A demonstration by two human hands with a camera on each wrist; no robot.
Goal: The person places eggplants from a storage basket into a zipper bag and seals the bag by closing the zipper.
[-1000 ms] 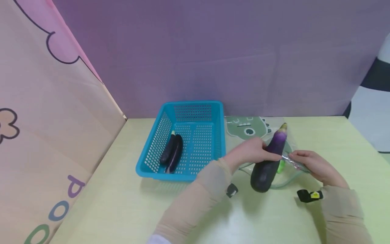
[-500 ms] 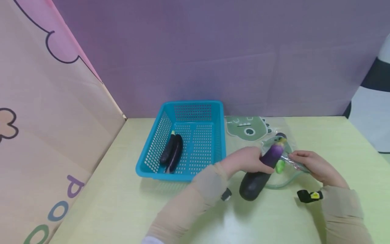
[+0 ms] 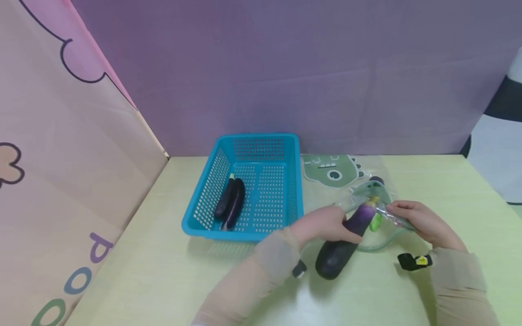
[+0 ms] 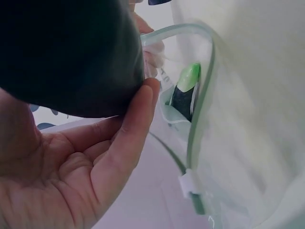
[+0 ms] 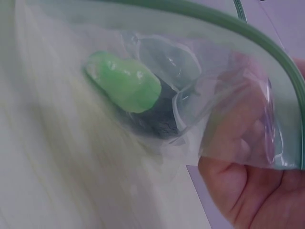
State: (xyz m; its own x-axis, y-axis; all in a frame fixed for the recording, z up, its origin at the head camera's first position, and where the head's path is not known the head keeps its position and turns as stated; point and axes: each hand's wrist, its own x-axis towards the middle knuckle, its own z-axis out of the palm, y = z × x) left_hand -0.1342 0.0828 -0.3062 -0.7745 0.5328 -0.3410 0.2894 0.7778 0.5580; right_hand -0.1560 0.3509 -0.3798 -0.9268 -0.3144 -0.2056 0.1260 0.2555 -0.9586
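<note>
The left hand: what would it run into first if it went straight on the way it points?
Beyond the large eggplant it grips, the left hand would probably meet the clear bag first, though depth is hard to judge here.

1. Left arm (image 3: 248,280) reaches diagonally forward and rightward, sleeved in beige.
2. Left hand (image 3: 324,225) grips, its thumb and fingers curved.
3. Right arm (image 3: 461,280) extends forward, angled slightly left, sleeved likewise.
4. Right hand (image 3: 426,222) points inward, thumb and fingers pinching.

"ood" letters (image 3: 69,283) — on left-hand panel (image 3: 77,172)
</note>
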